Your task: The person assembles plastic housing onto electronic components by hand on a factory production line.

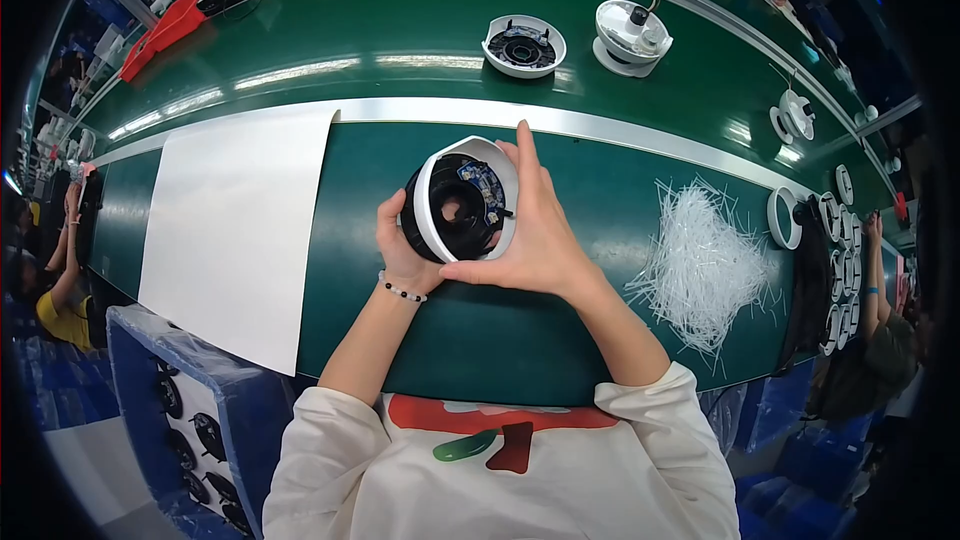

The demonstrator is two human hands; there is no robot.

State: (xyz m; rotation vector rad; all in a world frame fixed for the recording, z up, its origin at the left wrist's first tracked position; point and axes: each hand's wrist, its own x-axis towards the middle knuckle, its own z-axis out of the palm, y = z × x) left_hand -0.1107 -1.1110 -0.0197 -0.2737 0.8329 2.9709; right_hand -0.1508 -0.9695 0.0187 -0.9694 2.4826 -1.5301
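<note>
Between my hands, tilted up off the bench, is a white ring-shaped housing with a round black plastic part set in it. A curved blue circuit board lies on the black part, and the middle has a round hole with skin showing through. My left hand wraps the housing from the left and underneath, most of its fingers hidden behind. My right hand grips the right side of the white ring, thumb along the lower edge and index finger stretched upward.
A white sheet covers the bench at left; clear strips are heaped at right. Across the metal rail sit a similar housing and a white assembly. White rings stand far right. A blue crate holds black parts. Other people work at both sides.
</note>
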